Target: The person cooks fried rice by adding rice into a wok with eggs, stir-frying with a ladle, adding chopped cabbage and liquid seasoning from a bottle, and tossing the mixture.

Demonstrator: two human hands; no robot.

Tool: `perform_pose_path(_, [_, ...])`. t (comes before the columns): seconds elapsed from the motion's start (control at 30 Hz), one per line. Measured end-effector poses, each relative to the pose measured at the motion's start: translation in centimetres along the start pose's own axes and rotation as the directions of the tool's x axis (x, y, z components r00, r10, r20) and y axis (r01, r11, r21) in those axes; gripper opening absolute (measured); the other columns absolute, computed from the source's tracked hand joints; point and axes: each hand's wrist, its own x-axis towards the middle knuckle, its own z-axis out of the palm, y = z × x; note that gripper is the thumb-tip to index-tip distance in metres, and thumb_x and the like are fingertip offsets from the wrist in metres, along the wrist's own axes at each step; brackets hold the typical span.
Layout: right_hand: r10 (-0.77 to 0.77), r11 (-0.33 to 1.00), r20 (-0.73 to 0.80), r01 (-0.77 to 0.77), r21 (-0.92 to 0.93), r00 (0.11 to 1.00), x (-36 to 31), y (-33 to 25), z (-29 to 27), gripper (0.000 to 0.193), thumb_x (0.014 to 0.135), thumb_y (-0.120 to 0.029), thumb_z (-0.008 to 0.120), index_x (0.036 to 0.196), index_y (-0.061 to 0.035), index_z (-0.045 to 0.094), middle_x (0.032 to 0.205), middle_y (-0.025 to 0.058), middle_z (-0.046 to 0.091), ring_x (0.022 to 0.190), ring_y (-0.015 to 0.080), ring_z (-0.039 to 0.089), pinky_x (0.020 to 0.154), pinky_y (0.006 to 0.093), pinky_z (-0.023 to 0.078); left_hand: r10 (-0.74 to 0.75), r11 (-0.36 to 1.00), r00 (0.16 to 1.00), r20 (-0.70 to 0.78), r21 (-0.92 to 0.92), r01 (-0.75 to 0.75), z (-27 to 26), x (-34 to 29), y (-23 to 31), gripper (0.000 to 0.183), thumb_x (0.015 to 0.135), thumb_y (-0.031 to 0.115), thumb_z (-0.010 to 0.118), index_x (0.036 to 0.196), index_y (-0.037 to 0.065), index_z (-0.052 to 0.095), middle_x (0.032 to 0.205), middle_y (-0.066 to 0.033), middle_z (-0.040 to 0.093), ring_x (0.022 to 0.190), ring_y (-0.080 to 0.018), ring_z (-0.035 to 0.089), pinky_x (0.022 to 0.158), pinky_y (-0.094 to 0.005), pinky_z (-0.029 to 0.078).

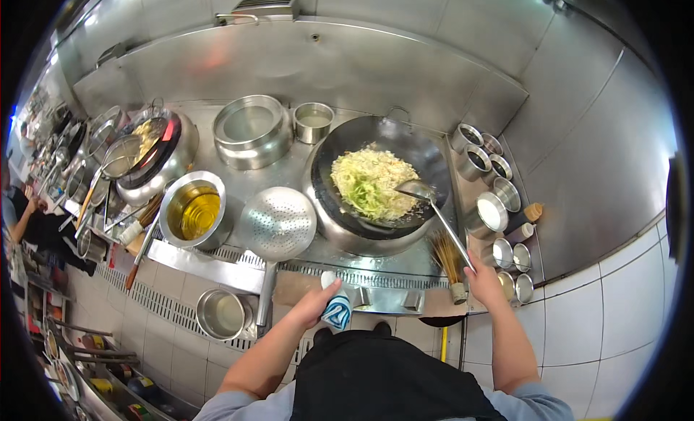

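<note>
My right hand (484, 280) is closed around the long handle of a metal ladle (413, 189). The ladle's bowl rests at the right edge of fried rice (394, 169) with shredded green vegetable (361, 193) on its front left, all inside a large dark wok (347, 142) on the stove. My left hand (316, 304) grips a folded white and blue cloth (337, 310) in front of the stove's edge, apart from the wok. Left of the wok lies a perforated strainer (279, 222), its handle pointing toward me.
A pot of yellow oil (198, 211) stands left of the strainer. Behind it are a wide steel pot (251, 128) and a smaller one (313, 121). Several seasoning tins (493, 213) line the right side, near a bamboo brush (451, 265). Another person (43, 218) works far left.
</note>
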Motion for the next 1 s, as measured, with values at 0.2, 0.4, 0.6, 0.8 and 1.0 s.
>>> perform_pose_path(0.2, [0.219, 0.974, 0.064, -0.222, 0.035, 0.974, -1.1, -2.7, 0.1, 0.047, 0.091, -0.012, 0.055, 0.137, -0.0041, 0.048, 0.124, 0.0240, 0.059, 0.113, 0.0367, 0.059, 0.095, 0.0389, 0.046, 0.003, 0.999, 1.000, 0.021, 0.045, -0.004, -4.7, -5.3, -0.7, 0.047, 0.096, 0.042, 0.056, 0.118, 0.000, 0.056, 0.097, -0.0050, 0.064, 0.085, -0.0121, 0.063, 0.074, -0.0284, 0.052])
perform_pose_path(0.4, [-0.087, 0.861, 0.386, -0.126, 0.493, 0.918, 1.6, -18.0, -0.5, 0.063, 0.090, -0.001, 0.051, 0.149, -0.0066, 0.029, 0.088, 0.0106, 0.063, 0.059, 0.0157, 0.059, 0.054, 0.0295, 0.051, 0.048, 0.999, 0.999, 0.001, 0.002, -0.048, -8.0, -8.8, -3.5, 0.051, 0.096, 0.044, 0.055, 0.122, 0.000, 0.055, 0.103, -0.0056, 0.064, 0.088, -0.0123, 0.063, 0.075, -0.0277, 0.052])
perform_pose_path(0.6, [-0.519, 0.754, 0.573, 0.024, 0.656, 0.634, 8.1, -35.6, 8.4, 0.064, 0.088, -0.005, 0.054, 0.148, -0.0086, 0.032, 0.076, 0.0084, 0.058, 0.046, 0.0109, 0.048, 0.042, 0.0289, 0.042, 0.085, 0.995, 0.996, -0.013, 0.061, -0.084, -6.9, -9.9, -4.9, 0.052, 0.096, 0.043, 0.057, 0.127, 0.002, 0.049, 0.103, -0.0026, 0.060, 0.090, -0.0092, 0.056, 0.076, -0.0253, 0.049])
perform_pose_path(0.8, [-0.549, 0.834, 0.521, 0.470, 0.289, 0.654, 8.3, -45.7, 19.2, 0.055, 0.085, -0.009, 0.047, 0.140, -0.0027, 0.043, 0.120, 0.0296, 0.058, 0.113, 0.0403, 0.057, 0.097, 0.0425, 0.045, 0.026, 1.000, 0.998, -0.059, 0.000, -0.026, -7.3, -13.0, -7.0, 0.054, 0.095, 0.045, 0.058, 0.126, 0.001, 0.050, 0.105, -0.0046, 0.059, 0.094, -0.0113, 0.056, 0.079, -0.0266, 0.048])
perform_pose_path(1.0, [-0.515, 0.270, 0.820, -0.861, 0.431, 0.249, 10.5, -47.0, 22.4, 0.012, 0.085, -0.006, 0.054, 0.074, -0.0016, 0.053, 0.056, 0.0093, 0.050, 0.048, 0.0192, 0.051, 0.046, 0.0352, 0.043, 0.051, 0.998, 0.987, -0.151, -0.030, -0.056, -7.8, -14.5, -8.6, 0.048, 0.097, 0.040, 0.055, 0.124, 0.001, 0.052, 0.099, -0.0031, 0.062, 0.087, -0.0109, 0.059, 0.076, -0.0266, 0.049])
